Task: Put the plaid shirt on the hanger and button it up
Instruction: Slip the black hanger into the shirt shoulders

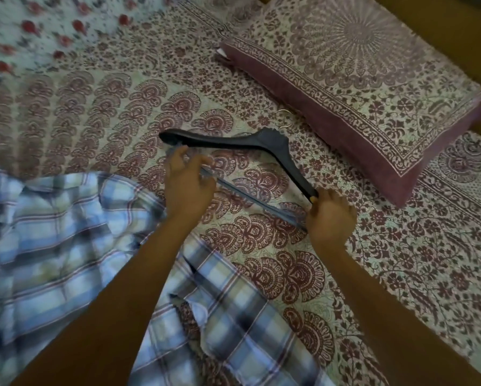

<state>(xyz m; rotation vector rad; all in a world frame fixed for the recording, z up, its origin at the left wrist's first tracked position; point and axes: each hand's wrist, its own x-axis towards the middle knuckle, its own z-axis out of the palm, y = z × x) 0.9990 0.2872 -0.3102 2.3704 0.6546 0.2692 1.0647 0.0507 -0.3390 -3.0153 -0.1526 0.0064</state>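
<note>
Plaid shirt (66, 232) lies crumpled on the bed (401, 260), lower left, not yet hung. Hanger (261, 143) lies just beyond it; right hand (331, 215) pinches 1 end, left hand (187, 182) curls loosely over the crossbar (247, 199), probably to lift it toward the collar.

Matt dark plastic hanger (275, 147), soft woven cloth shirt (52, 232)
</note>
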